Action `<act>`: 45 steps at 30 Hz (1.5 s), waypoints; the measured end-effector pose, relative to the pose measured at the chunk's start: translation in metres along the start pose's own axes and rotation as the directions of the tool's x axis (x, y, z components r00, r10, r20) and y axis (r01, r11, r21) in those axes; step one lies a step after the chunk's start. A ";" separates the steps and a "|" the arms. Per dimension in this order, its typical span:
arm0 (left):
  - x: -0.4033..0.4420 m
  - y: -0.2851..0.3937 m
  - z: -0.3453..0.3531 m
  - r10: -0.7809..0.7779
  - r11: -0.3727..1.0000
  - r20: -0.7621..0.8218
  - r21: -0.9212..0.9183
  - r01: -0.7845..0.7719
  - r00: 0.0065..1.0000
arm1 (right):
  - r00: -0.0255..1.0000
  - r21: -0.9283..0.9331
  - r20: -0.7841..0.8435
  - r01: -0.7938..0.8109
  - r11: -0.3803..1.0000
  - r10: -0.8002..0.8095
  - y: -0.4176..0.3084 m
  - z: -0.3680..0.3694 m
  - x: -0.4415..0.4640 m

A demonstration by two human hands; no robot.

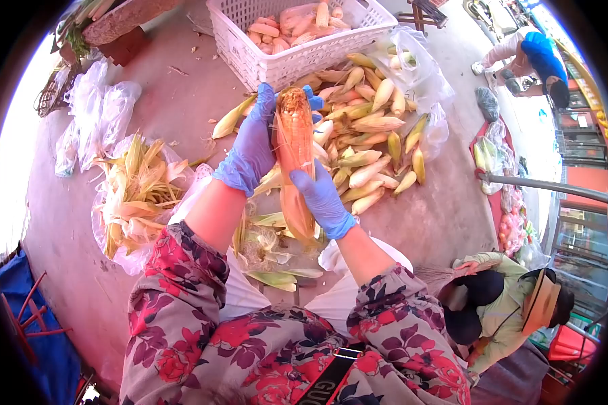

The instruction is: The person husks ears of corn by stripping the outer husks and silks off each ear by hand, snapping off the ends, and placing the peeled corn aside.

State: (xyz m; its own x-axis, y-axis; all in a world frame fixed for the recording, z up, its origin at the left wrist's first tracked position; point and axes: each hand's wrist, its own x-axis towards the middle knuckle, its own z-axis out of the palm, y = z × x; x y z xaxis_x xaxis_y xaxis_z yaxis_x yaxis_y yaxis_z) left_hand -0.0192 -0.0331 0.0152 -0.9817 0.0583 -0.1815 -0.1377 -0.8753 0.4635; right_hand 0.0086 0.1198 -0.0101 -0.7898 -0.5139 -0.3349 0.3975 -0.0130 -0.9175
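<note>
A partly husked ear of corn (294, 145) is held upright before me, its brownish tip at the top and kernels bare along the upper part. Pale husk (294, 209) still wraps its lower end. My left hand (250, 148), in a blue glove, grips the upper left side, with blue fingertips showing behind the tip. Lower down on the right, my gloved right hand (324, 199) is closed on the husk-covered part. Loose husks and silk (267, 246) lie on the ground below the ear. Just beyond my right hand spreads a pile of corn in husks (365, 145).
A white plastic crate (277, 71) holding husked corn (297, 27) stands ahead. To the left is a plastic bag of stripped husks (138, 196), with more clear bags (94, 115) behind. One person (513, 304) sits at right; another person (537, 57) bends over farther off.
</note>
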 end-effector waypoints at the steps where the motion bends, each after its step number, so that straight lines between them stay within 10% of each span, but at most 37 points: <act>1: -0.003 0.004 0.008 0.026 0.999 0.064 0.024 -0.027 0.998 | 1.000 0.028 0.016 -0.003 1.000 0.002 -0.002 0.000 -0.001; 3: -0.006 0.004 0.016 0.103 0.938 0.137 0.315 -0.142 0.985 | 0.999 0.070 0.045 0.026 0.997 -0.029 -0.005 0.000 -0.002; 18: 0.008 -0.010 -0.024 -0.078 0.997 -0.258 -0.017 0.076 0.963 | 0.994 -0.094 0.019 0.112 0.989 -0.111 0.014 -0.004 -0.002; 21: 0.004 -0.007 -0.028 -0.131 0.967 0.031 -0.214 0.135 0.991 | 0.988 -0.239 0.040 0.152 0.959 -0.147 0.001 -0.009 -0.003; 29: -0.005 -0.001 -0.003 -0.093 0.987 0.365 -0.090 0.134 0.927 | 0.958 0.156 0.281 0.008 0.988 -0.052 -0.002 -0.015 -0.003; 33: -0.004 -0.015 -0.013 -0.045 0.998 -0.174 -0.046 0.037 0.984 | 0.979 0.108 0.201 0.001 0.994 -0.023 0.012 -0.015 0.001; 35: 0.012 -0.029 -0.070 -0.059 0.997 -0.119 0.032 0.064 0.991 | 0.955 -0.065 0.081 0.291 0.955 -0.285 0.024 -0.010 0.004; 38: 0.027 -0.039 -0.117 0.093 0.996 -0.212 0.027 -0.090 0.973 | 0.946 -0.186 -0.031 0.312 0.932 -0.323 0.033 -0.009 0.007; 41: 0.015 -0.023 -0.060 0.226 0.973 -0.440 0.050 -0.227 0.869 | 0.857 -0.092 -0.187 0.472 0.877 -0.481 0.027 0.004 0.019; 45: 0.009 -0.042 -0.029 0.451 0.869 -0.308 0.367 -0.333 0.838 | 0.817 0.095 -0.317 0.533 0.841 -0.482 0.009 0.002 0.039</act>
State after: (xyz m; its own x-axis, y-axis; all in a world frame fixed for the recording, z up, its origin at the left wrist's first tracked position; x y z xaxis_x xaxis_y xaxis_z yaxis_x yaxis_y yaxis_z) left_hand -0.0184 -0.0100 -0.0308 -0.8436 -0.4940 -0.2104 0.1587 -0.6037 0.7812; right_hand -0.0176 0.0976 -0.0308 -0.9847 -0.1420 0.1005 -0.0421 -0.3659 -0.9297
